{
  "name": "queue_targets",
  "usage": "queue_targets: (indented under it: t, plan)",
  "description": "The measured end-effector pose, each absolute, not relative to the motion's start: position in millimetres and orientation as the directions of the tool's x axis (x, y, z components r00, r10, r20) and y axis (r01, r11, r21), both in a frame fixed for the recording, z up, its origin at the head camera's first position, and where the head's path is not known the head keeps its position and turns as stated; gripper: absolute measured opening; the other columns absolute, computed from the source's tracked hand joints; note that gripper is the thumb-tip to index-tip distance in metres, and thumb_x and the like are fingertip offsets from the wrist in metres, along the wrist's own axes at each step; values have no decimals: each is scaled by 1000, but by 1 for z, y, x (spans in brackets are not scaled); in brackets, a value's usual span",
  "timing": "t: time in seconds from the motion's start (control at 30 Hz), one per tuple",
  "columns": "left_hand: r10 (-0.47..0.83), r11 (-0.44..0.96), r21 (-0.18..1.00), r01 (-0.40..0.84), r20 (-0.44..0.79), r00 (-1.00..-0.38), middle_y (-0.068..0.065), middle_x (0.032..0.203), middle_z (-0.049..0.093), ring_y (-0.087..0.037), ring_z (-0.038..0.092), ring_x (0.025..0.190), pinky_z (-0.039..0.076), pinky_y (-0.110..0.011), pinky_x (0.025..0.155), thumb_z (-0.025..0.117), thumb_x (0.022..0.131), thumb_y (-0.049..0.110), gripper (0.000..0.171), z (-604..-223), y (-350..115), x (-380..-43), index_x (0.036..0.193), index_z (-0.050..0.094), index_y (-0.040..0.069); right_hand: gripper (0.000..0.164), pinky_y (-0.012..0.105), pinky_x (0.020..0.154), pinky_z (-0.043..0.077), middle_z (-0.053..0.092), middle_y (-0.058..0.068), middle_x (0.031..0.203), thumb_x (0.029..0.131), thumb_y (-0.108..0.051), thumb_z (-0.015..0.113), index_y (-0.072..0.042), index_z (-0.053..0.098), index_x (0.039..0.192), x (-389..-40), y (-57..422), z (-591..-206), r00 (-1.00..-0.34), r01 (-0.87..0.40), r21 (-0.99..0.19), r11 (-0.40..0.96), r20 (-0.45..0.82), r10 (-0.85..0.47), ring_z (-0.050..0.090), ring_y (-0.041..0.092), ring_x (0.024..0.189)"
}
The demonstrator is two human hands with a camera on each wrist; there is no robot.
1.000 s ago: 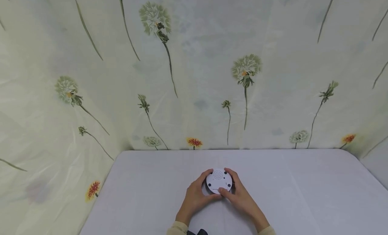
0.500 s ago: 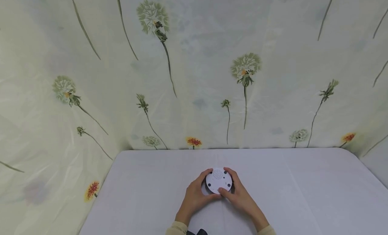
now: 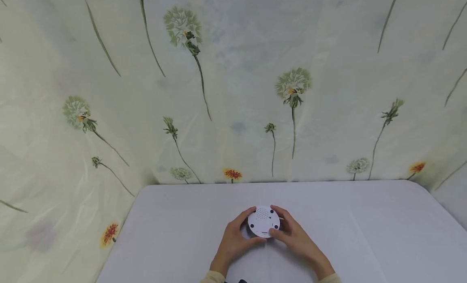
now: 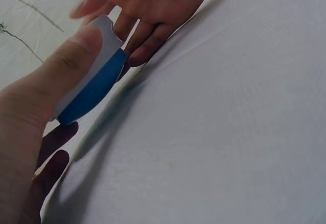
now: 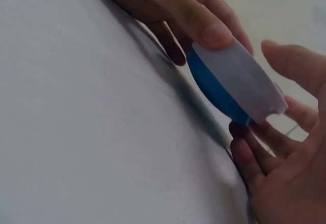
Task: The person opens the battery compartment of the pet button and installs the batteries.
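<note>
A round device (image 3: 262, 222), white on its upturned face and blue on its underside (image 5: 211, 84), is held over the table by both hands. Dark round feet, a cluster of small holes and a short slot (image 3: 264, 233) mark the white face. My left hand (image 3: 233, 238) grips its left side, thumb along the near edge and fingertips at the far left. My right hand (image 3: 299, 240) has its fingers curled round the right side; its thumb is by the near right edge, and in the right wrist view that thumb stands off the white casing.
A table under a white cloth (image 3: 175, 230) spreads around the hands. Behind it and at the left hangs a pale curtain (image 3: 237, 80) printed with dandelions. A small dark object (image 3: 242, 281) shows at the bottom edge of the head view.
My right thumb has slid right along the near edge, uncovering the slot. The left hand keeps its grip. The head view has shifted slightly.
</note>
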State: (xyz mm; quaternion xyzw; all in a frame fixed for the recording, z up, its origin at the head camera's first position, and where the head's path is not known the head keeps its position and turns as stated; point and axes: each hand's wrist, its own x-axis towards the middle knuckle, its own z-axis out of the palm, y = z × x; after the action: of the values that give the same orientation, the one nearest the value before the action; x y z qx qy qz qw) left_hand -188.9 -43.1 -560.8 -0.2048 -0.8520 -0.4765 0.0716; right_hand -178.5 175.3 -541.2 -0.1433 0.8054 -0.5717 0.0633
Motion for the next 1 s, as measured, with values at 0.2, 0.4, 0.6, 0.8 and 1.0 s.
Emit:
queue_targets:
  t: [0.2,0.4,0.6,0.8,1.0]
  plan:
    - [280,413,781,469,381,-881,8,134,55,-3,59,106,50,-24,90,77,64,54,88,-559,-43,-189,141,43,27,80,22,94,48,25,24,151,86,-7,67,-18,20,150,-180,191,-542,-865,-323,-934,149,227,-448,52,9,122]
    - [274,382,797,467,386,-881,5,132,57,-3,60,102,51,-23,87,76,68,51,82,-558,-44,-187,139,46,22,83,23,96,46,25,15,154,83,-13,72,-19,23,150,-178,190,-541,-845,-344,-923,175,223,-485,48,6,125]
    - [290,332,813,478,394,-872,0,127,61,-4,62,101,53,-23,84,75,74,45,72,-556,-43,-185,136,50,17,71,22,94,47,39,11,146,84,-15,71,-13,34,144,-175,185,-542,-850,-375,-908,189,255,-460,52,6,119]
    - [321,288,838,463,371,-871,-2,123,63,-7,62,100,54,-26,84,75,77,38,69,-555,-43,-184,136,49,14,56,19,91,49,51,13,136,87,-15,67,-12,44,137,-176,185,-542,-869,-389,-894,222,276,-411,56,3,113]
    - [311,290,790,540,455,-834,-5,132,56,-15,59,111,54,-33,85,81,71,35,80,-554,-43,-187,140,43,16,42,20,83,52,55,20,127,95,-14,55,-8,47,136,-179,188,-539,-923,-260,-942,211,178,-343,60,3,103]
